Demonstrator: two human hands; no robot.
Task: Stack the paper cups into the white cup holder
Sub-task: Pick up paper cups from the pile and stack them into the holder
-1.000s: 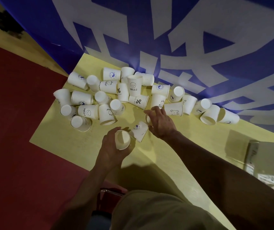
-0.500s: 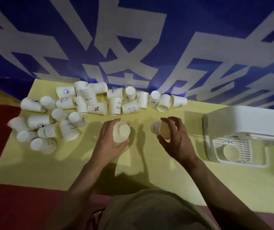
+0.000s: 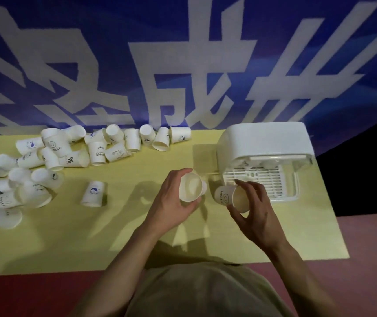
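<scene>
My left hand (image 3: 171, 202) grips a white paper cup (image 3: 191, 187) with its mouth facing up toward me. My right hand (image 3: 255, 209) holds a second paper cup (image 3: 231, 197), tilted on its side with a printed logo showing. Both cups hang just above the yellow table (image 3: 137, 225), a short way left of the white cup holder (image 3: 265, 149). The holder has a rounded top and a slotted white tray at its front. Several more paper cups (image 3: 52, 156) lie scattered at the table's back left. One cup (image 3: 93, 193) stands upside down alone.
A blue banner (image 3: 183, 65) with large white characters hangs behind the table. A red floor (image 3: 23, 294) runs along the table's front edge, and a pinkish floor lies to the right. A dark area sits right of the holder.
The view has swung right, bringing the cup holder closer to centre. Both hands have carried their cups rightward toward the holder. One cup now stands alone upside down on the table.
</scene>
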